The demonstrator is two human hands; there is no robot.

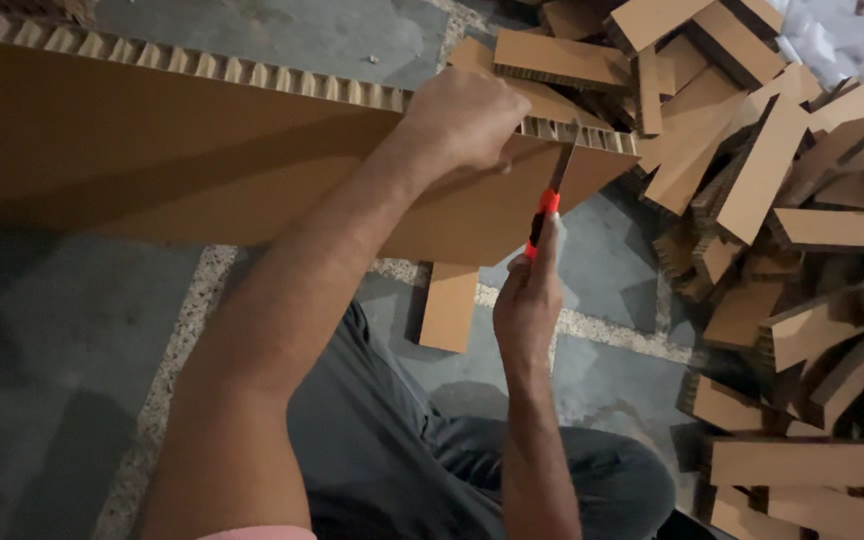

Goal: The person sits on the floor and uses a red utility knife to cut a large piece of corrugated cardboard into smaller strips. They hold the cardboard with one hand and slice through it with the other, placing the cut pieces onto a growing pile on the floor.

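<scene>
Head view showed a long honeycomb cardboard board (202, 160) standing on edge across the lap of a seated person, its open cells showing along the top edge. The left hand (462, 118) gripped that top edge near the board's right end, fingers curled tight over it. Just below and to the right of that grip, the right hand (529, 300) held an orange utility knife (544, 215), fingers wrapped closed around the handle, with the blade pointing up into the board close to its right end. Judging by the scene, the cutting looked well along: a large pile of cut cardboard strips (782, 180) lay on the grey floor (62, 330) to the right of the board, and one loose strip (449, 306) lay beneath it, while most of the board's length to the left remained whole. Room to the right of the board was crowded by the pile; the floor left of and below the board was more open.
</scene>
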